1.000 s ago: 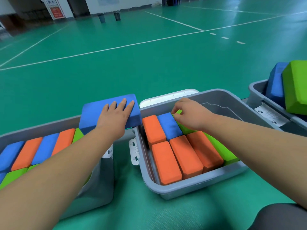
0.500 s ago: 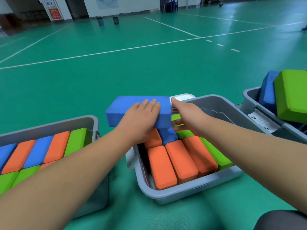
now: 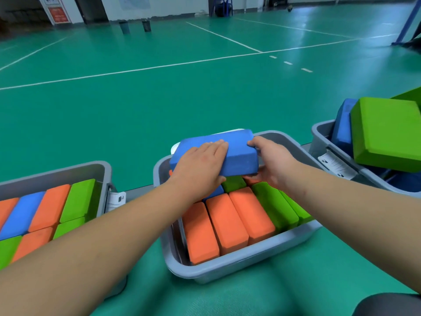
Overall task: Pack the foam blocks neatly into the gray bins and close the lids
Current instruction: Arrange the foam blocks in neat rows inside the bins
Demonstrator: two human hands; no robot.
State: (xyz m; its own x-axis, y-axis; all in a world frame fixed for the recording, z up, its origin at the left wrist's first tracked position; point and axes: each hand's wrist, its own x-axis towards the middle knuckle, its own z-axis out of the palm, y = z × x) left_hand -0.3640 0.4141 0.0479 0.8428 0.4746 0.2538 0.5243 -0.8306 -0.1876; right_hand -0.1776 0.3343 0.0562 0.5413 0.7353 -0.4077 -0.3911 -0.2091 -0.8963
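A blue foam block (image 3: 232, 151) hangs over the far end of the middle gray bin (image 3: 246, 263). My left hand (image 3: 200, 169) lies flat on its top and grips its near side. My right hand (image 3: 271, 165) holds its right end, thumb on top and fingers underneath. Below it the bin holds orange blocks (image 3: 227, 222), green blocks (image 3: 275, 206) and a partly hidden blue one, standing on edge in rows. The left gray bin (image 3: 68, 172) is packed with orange, blue and green blocks (image 3: 79, 199).
A third gray bin (image 3: 323, 131) at the right holds a large green block (image 3: 387, 133) and a blue block (image 3: 341, 126), loosely piled above its rim. A white lid edge (image 3: 176, 147) shows behind the middle bin. Green sports floor stretches ahead.
The blue block left the far right corner of the left bin and moved right, to over the middle bin. My right hand rose from the blocks and took hold of its right end.
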